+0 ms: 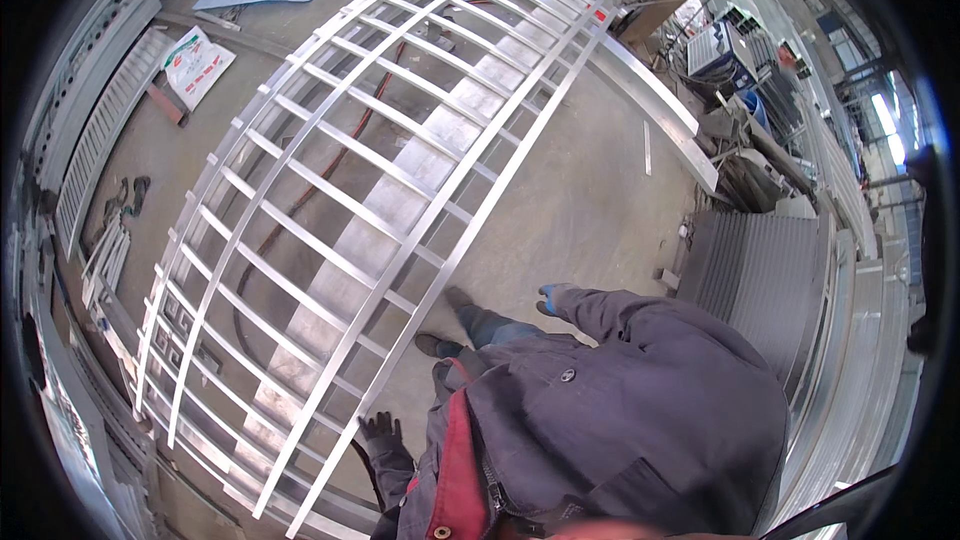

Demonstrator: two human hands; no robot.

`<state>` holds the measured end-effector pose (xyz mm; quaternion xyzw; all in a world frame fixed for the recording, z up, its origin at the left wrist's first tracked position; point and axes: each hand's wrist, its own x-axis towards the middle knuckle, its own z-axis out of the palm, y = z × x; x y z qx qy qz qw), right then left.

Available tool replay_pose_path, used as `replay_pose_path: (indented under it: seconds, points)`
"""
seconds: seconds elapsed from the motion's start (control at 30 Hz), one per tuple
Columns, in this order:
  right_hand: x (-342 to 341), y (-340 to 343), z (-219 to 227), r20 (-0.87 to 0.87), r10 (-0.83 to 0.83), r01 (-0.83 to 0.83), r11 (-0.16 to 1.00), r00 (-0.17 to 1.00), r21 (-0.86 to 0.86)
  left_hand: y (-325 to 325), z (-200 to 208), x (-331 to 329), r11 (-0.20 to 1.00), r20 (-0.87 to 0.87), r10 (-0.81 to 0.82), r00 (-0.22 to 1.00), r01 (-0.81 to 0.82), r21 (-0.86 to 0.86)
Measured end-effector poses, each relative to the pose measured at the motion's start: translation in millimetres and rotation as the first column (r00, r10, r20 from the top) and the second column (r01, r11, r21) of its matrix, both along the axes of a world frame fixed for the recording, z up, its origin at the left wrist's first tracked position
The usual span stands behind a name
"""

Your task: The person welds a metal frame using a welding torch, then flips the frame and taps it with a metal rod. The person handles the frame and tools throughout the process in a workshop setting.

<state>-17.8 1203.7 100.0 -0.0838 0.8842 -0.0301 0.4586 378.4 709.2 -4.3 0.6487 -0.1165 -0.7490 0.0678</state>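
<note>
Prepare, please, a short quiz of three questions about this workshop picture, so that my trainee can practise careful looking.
1. Which is nearer to the slatted metal frame: the left hand or the right hand?
2. True or false: in the picture, the white bag lies to the left of the frame.
3. Choose one. Where is the ridged grey stack?
A) Left of the frame
B) Under the frame
C) On the person's right side

Key:
1. The left hand, with its fingers spread near the closest rail.
2. True.
3. C.
</note>
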Motion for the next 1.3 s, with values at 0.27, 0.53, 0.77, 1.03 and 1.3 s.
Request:
replay_pose_path:
  seconds: [0.27, 0.53, 0.77, 1.03, 1.3]
  points:
    - [12, 155, -66, 0.078, -0.406, 0.409, 0.911, 0.911, -0.041, 131, -21, -191, 0.763, -0.342, -0.622, 0.704, 0.643, -0.063]
    - [-79, 346, -83, 0.145, -0.588, 0.606, 0.78, 0.795, -0.158, 324, 3, -487, 0.513, -0.218, -0.858, 0.465, 0.796, -0.322]
    - [-210, 435, -49, -0.052, -0.671, 0.632, 0.719, 0.74, -0.289, 457, -8, -689, 0.459, -0.827, -0.528, 0.192, 0.884, -0.088]
    - [-393, 424, -38, -0.006, -0.598, 0.571, 0.769, 0.802, -0.289, 521, -3, -856, 0.162, -0.027, 0.141, 0.99, 0.004, 0.987]
    - [-581, 436, -12, 0.006, -0.404, 0.391, 0.883, 0.915, -0.261, 566, 65, -962, -0.87, 0.902, 0.133, -0.412, -0.484, -0.093]
